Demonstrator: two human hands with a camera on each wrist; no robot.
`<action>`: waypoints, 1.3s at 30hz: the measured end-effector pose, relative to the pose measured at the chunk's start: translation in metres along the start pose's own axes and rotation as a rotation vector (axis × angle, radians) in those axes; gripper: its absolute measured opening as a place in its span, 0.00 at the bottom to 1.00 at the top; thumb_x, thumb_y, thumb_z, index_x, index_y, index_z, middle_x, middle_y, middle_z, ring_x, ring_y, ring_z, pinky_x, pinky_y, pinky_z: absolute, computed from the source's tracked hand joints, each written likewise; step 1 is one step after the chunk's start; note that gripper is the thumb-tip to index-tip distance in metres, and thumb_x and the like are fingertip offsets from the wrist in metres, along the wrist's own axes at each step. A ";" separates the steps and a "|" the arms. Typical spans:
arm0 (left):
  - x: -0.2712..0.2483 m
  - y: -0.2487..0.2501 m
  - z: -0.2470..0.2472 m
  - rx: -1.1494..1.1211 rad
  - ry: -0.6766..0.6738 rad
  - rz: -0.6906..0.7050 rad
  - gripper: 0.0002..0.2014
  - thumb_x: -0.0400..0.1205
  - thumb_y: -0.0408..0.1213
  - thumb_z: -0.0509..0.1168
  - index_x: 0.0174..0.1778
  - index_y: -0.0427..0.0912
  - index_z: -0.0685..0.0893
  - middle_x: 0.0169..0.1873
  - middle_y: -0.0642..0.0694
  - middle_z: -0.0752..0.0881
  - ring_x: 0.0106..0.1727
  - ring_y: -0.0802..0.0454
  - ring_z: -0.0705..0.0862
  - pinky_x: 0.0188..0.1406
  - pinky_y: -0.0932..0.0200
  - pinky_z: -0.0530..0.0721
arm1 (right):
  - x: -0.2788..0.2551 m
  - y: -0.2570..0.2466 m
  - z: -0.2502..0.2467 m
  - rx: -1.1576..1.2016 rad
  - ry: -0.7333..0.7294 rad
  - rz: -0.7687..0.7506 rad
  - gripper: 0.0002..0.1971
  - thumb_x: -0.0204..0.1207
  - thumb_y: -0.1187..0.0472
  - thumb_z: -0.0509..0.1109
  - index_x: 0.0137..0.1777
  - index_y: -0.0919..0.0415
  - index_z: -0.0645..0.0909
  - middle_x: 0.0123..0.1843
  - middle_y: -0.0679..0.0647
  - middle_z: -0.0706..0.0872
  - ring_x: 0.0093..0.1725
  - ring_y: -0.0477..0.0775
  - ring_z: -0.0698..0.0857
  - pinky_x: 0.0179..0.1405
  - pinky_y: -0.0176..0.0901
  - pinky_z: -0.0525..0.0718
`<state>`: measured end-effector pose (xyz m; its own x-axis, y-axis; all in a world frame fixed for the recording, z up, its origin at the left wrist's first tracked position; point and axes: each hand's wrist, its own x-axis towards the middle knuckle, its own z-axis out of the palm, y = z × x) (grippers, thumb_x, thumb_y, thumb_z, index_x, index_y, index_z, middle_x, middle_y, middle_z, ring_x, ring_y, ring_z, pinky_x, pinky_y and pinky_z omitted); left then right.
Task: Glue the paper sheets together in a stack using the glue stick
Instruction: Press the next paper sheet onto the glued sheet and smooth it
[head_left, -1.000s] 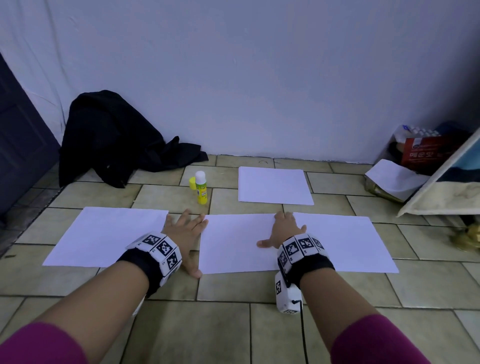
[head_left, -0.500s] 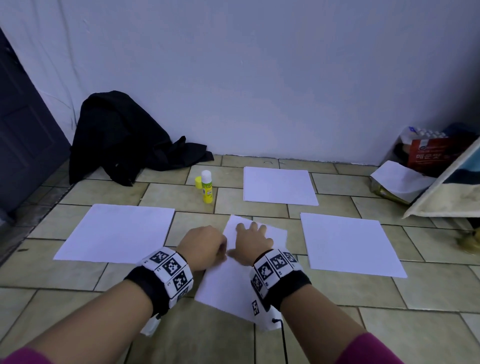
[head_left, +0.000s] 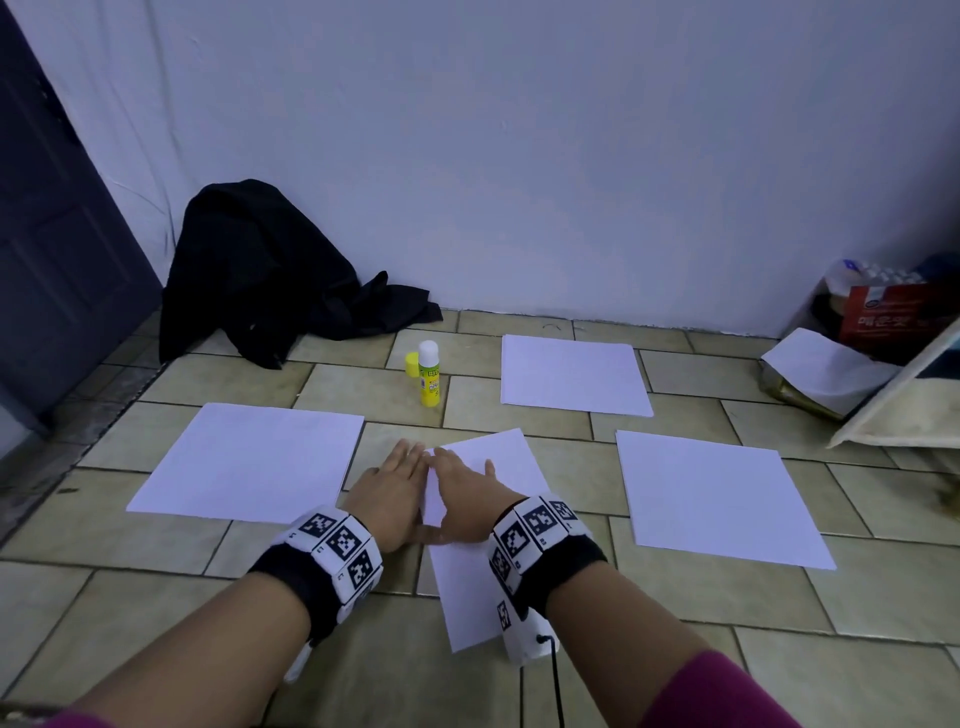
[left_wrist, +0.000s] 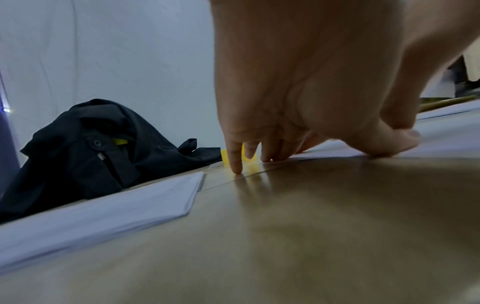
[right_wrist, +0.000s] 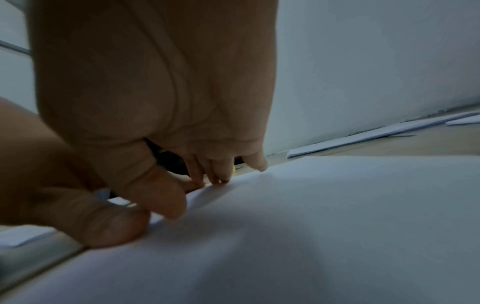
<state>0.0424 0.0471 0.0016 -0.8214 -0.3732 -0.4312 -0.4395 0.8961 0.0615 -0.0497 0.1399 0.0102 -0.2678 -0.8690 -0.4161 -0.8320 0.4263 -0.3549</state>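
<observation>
A white middle sheet (head_left: 501, 457) lies askew on the tiled floor, its long side running toward me. My right hand (head_left: 462, 488) lies flat on it with straight fingers (right_wrist: 221, 172) pressing the paper. My left hand (head_left: 395, 483) rests beside it at the sheet's left edge, fingertips (left_wrist: 236, 164) on the tile and thumb on the paper's edge. Three more sheets lie flat: a left sheet (head_left: 249, 462), a back sheet (head_left: 574, 374) and a right sheet (head_left: 717, 499). The yellow glue stick (head_left: 429, 384) stands upright beyond my hands, white-topped, with a yellow cap (head_left: 412, 364) beside it.
A black garment (head_left: 270, 275) is heaped against the wall at the back left, beside a dark door (head_left: 52, 260). At the right stand boxes and packets (head_left: 893, 317), a loose paper (head_left: 826, 369) and a leaning board (head_left: 914, 400).
My hands came together from either side of the middle sheet. The sheet slid left off the right sheet and turned, so it now lies lengthwise toward me.
</observation>
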 end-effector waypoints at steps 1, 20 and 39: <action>0.002 0.000 0.000 0.003 -0.015 -0.008 0.53 0.78 0.65 0.62 0.84 0.38 0.37 0.85 0.45 0.39 0.84 0.48 0.36 0.82 0.48 0.54 | -0.001 0.003 -0.002 0.012 0.005 0.021 0.40 0.80 0.58 0.65 0.85 0.61 0.45 0.86 0.53 0.51 0.83 0.53 0.56 0.79 0.67 0.40; -0.004 -0.002 -0.018 0.078 0.214 -0.052 0.30 0.80 0.67 0.55 0.54 0.43 0.85 0.63 0.47 0.82 0.77 0.49 0.66 0.80 0.46 0.52 | -0.013 0.018 -0.008 -0.259 0.215 0.386 0.19 0.81 0.58 0.62 0.71 0.60 0.71 0.75 0.64 0.64 0.76 0.65 0.60 0.66 0.55 0.70; 0.004 -0.024 -0.003 -0.004 -0.108 -0.053 0.61 0.72 0.66 0.68 0.83 0.39 0.33 0.83 0.45 0.32 0.83 0.47 0.29 0.80 0.32 0.43 | 0.008 -0.011 -0.005 0.139 0.019 0.098 0.37 0.79 0.68 0.60 0.84 0.58 0.47 0.83 0.55 0.60 0.81 0.55 0.64 0.82 0.63 0.40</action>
<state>0.0486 0.0231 0.0013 -0.7530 -0.3922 -0.5283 -0.4833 0.8745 0.0397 -0.0452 0.1270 0.0153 -0.3547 -0.8256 -0.4389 -0.7267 0.5388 -0.4262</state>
